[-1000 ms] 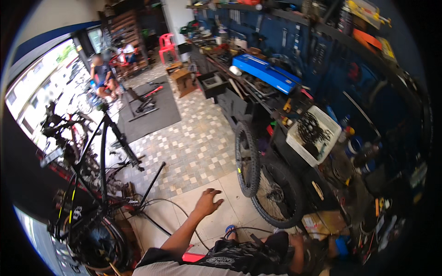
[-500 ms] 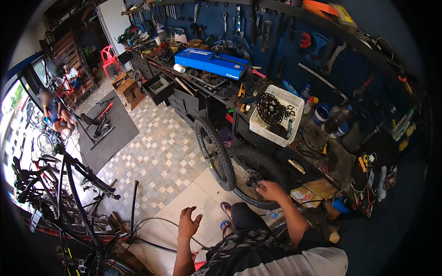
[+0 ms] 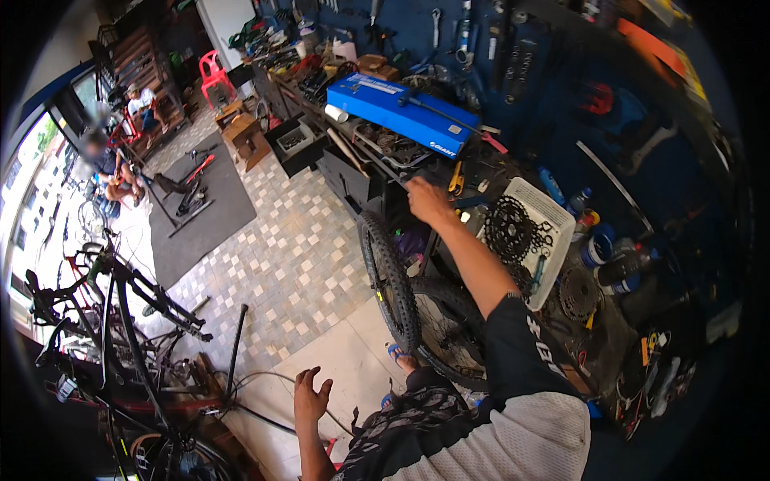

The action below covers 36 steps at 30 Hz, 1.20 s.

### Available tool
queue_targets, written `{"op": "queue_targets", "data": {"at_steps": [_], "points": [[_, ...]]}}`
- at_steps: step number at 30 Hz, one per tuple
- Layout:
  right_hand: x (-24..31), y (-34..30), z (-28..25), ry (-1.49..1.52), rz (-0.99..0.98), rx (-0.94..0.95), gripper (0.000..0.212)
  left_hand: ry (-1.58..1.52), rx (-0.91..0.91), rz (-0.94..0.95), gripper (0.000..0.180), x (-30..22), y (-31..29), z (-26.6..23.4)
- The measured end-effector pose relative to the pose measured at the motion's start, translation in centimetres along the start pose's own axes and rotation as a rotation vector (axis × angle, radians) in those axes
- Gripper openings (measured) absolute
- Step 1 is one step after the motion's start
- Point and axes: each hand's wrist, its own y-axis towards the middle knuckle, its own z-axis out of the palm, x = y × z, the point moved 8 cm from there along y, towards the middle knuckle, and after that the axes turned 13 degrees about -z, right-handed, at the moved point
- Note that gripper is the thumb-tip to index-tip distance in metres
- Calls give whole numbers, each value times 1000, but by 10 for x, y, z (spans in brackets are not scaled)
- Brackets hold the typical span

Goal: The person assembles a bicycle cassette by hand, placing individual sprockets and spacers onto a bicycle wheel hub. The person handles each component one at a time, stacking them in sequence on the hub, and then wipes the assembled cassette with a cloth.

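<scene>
My right arm stretches out over the workbench [image 3: 347, 138]. At the bench's front edge, my right hand [image 3: 427, 200] has its fingers curled together beside dark tools, and what they hold, if anything, is hidden. A yellow-handled tool [image 3: 456, 179] lies just right of it. Low over the tiled floor, my left hand [image 3: 311, 394] is open and empty, thumb apart from the fingers. Two bicycle wheels with knobby tires stand against the bench: the nearer tire [image 3: 391, 280] is upright below my right hand, and the other tire [image 3: 443, 367] is partly covered by my arm.
A white basket [image 3: 553, 210] holds cassette sprockets [image 3: 510, 230]. Behind my right hand lies a long blue box [image 3: 401, 115]. Bicycle frames [image 3: 120, 321] crowd the left. An open drawer [image 3: 298, 146] juts from the bench. Two people sit far left, one in a dark shirt [image 3: 100, 160].
My right hand has left the rear wheel's hub area and moved up and forward to the bench edge. My left hand has shifted slightly left and down. The view has tilted.
</scene>
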Motion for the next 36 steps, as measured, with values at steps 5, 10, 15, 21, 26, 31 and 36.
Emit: {"op": "queue_targets", "data": {"at_steps": [5, 10, 15, 21, 26, 31, 36], "points": [[-89, 45, 44, -285, 89, 284, 34, -60, 27, -80, 47, -28, 11, 16], [-86, 54, 29, -374, 109, 326, 34, 37, 130, -64, 52, -24, 16, 36], [9, 45, 14, -84, -11, 183, 43, 45, 91, -33, 58, -12, 31, 34], [74, -56, 68, 235, 74, 175, 48, 6, 92, -17, 63, 19, 31, 6], [76, -176, 133, 199, 336, 461, 58, 40, 170, -181, 67, 96, 8, -7], [83, -262, 156, 191, 428, 549, 63, 189, 196, -106, 81, 131, 6, 0], [63, -285, 174, 143, 505, 523, 73, 143, 350, -48, 88, 86, 55, 25]]}}
